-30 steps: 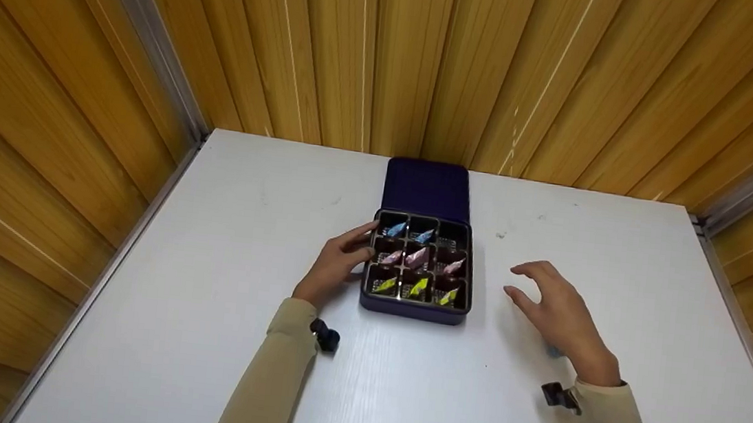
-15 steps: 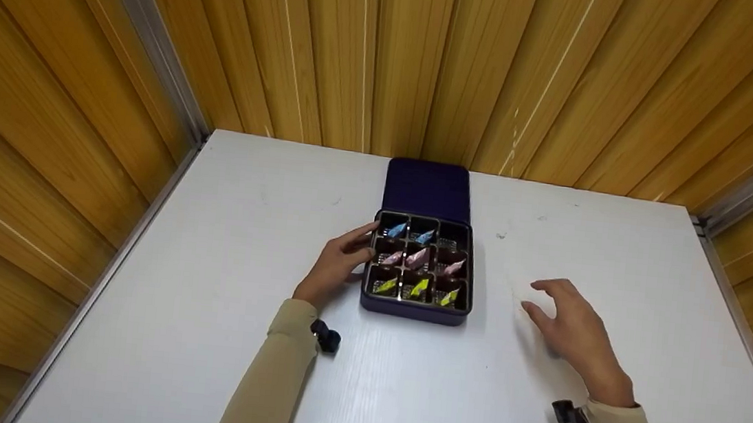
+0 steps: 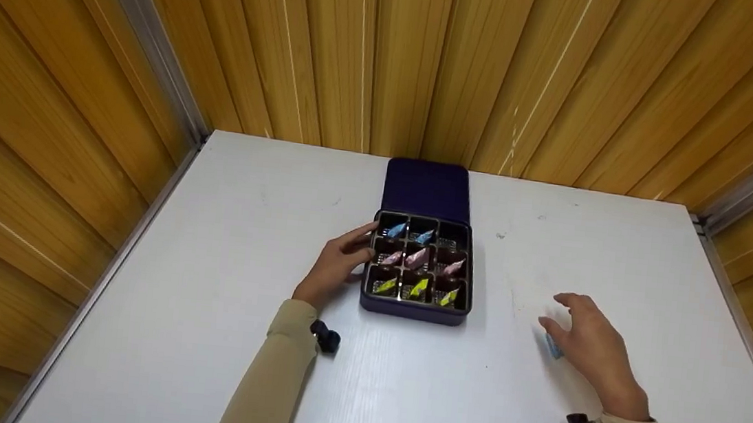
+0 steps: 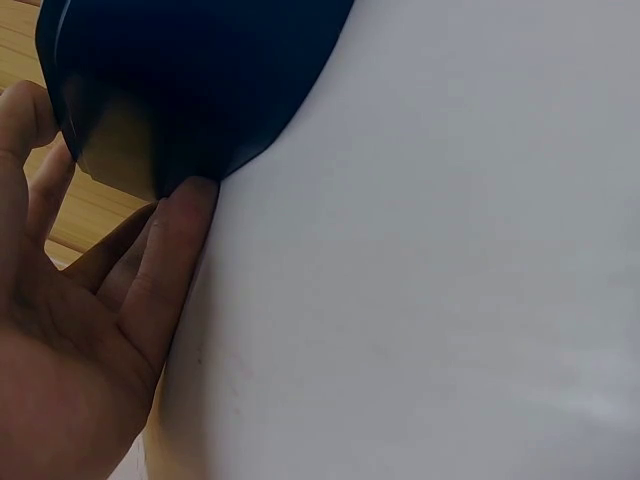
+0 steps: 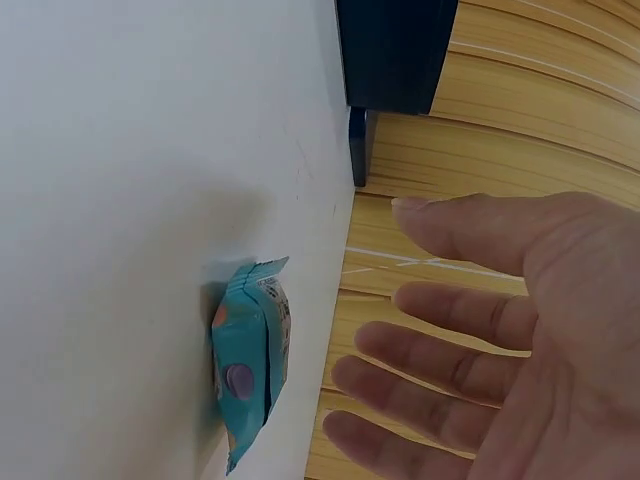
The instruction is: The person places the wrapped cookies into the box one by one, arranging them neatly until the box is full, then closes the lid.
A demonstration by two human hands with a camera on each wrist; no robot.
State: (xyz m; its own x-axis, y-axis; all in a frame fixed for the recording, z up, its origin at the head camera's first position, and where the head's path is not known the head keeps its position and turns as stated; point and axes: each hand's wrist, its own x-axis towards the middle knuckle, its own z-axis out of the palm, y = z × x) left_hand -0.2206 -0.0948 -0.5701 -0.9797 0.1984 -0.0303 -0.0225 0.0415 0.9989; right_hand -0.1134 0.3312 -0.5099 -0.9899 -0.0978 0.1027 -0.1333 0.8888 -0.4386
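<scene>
A dark blue tin box [image 3: 414, 315] stands on the white table with its lid [image 3: 427, 189] folded back. Its dividers form three rows: blue packets [image 3: 396, 230] at the back, pink packets [image 3: 417, 258] in the middle, yellow packets [image 3: 419, 288] in front. The back right compartment holds no packet. My left hand [image 3: 332, 267] rests with its extended fingers [image 4: 172, 250] against the tin's left side. To the right, my right hand [image 3: 595, 346] hovers with fingers spread, holding nothing. Beneath it a small blue sealed packet [image 5: 245, 355] lies on the table, partly hidden in the head view.
The white table [image 3: 208, 237] runs back to a wood-patterned wall [image 3: 411, 63]. Similar panels and metal posts [image 3: 157, 45] flank it on both sides. Black wrist cameras [image 3: 325, 337] sit at both cuffs.
My right hand has moved right and toward me, away from the tin, and the blue packet now shows beside its thumb. The left hand and the tin have stayed in place.
</scene>
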